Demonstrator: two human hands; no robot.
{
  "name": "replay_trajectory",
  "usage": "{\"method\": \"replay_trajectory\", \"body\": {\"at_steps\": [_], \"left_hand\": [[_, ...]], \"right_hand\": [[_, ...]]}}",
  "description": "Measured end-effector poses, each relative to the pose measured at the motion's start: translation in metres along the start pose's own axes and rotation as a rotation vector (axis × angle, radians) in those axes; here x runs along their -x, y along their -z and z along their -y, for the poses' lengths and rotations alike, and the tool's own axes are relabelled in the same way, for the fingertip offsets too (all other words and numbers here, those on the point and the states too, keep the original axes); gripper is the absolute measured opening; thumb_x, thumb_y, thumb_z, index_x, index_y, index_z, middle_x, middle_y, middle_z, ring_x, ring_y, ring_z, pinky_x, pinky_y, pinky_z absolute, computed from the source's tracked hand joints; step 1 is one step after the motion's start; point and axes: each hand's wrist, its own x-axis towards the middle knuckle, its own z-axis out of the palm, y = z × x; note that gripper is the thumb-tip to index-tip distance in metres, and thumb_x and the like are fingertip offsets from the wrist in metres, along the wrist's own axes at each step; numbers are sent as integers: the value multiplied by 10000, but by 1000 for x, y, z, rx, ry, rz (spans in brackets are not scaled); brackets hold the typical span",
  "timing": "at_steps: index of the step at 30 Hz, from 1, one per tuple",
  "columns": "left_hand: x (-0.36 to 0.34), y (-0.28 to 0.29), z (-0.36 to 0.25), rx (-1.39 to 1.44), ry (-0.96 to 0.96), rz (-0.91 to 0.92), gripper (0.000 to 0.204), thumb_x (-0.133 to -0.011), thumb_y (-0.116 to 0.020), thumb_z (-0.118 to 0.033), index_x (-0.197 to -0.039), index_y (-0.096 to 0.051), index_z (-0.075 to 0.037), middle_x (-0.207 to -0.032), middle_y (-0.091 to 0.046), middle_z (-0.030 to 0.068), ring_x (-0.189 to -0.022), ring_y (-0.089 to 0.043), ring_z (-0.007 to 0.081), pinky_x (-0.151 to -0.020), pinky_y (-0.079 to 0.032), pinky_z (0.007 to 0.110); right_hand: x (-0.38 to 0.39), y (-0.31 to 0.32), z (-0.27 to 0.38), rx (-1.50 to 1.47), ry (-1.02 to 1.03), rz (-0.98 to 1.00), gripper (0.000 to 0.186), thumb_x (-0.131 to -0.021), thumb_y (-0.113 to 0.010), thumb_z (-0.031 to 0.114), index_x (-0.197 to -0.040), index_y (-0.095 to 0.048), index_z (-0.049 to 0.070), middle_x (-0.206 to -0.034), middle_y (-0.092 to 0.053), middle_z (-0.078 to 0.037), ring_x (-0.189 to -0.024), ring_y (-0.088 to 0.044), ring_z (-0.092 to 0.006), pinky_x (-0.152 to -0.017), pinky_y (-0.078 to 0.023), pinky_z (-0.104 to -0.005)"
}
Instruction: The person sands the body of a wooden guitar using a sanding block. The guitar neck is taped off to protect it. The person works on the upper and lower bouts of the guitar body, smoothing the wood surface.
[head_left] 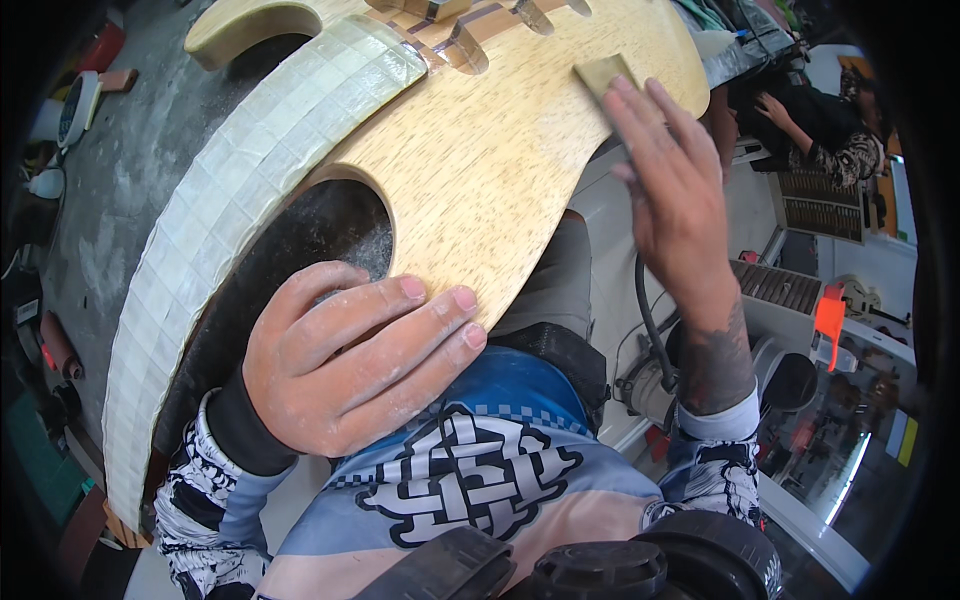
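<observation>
A pale wooden guitar body [480,150] lies in front of me, with light dust on its surface. Its neck [220,190], covered in strips of whitish tape, curves down to the lower left. My left hand [350,360] holds the tip of the near horn, fingers laid over the wood beside the cutaway; part of the thumb is hidden. Toward the far right edge of the body, my right hand [675,185] presses a folded piece of tan sandpaper [605,78] under its fingertips. White dust coats the left fingers.
A dusty grey worktop [110,200] lies under the neck, with tools and bottles along its left rim. Another person [810,125] is at the far right. A black hose [650,320] hangs beneath my right arm, and an orange object [829,325] stands farther right.
</observation>
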Motion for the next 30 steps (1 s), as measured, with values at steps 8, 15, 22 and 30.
{"method": "replay_trajectory", "body": {"at_steps": [8,15,22,30], "left_hand": [[-4,0,0,-4,6,3,335,-785,-784,-139,-1112,-725,-99,-1170,-689,77,-1050,-568,256,-826,-524,389],[-4,0,1,10,9,10,342,-783,-786,-135,-1118,-725,-102,-1172,-692,76,-1060,-570,254,-831,-523,387],[-13,2,-1,18,30,23,365,-765,-795,-126,-1123,-725,-106,-1177,-690,75,-1062,-572,252,-835,-522,385],[-15,3,-1,15,22,31,376,-755,-796,-117,-1123,-721,-105,-1181,-681,75,-1058,-565,259,-828,-525,393]], "right_hand": [[-4,0,7,-48,12,-22,503,-841,-706,142,-1338,-626,167,-1350,-636,-25,-1284,-545,-299,-1031,-430,-452],[-4,0,14,6,55,-36,465,-863,-652,77,-1315,-648,183,-1313,-662,-20,-1274,-558,-306,-1032,-429,-470],[-1,-6,0,71,1,-54,464,-884,-601,58,-1334,-637,163,-1336,-652,-16,-1311,-537,-292,-1060,-413,-475],[2,-6,0,78,-12,-63,423,-910,-588,91,-1323,-646,164,-1351,-644,-20,-1327,-524,-290,-1074,-396,-454]]}}
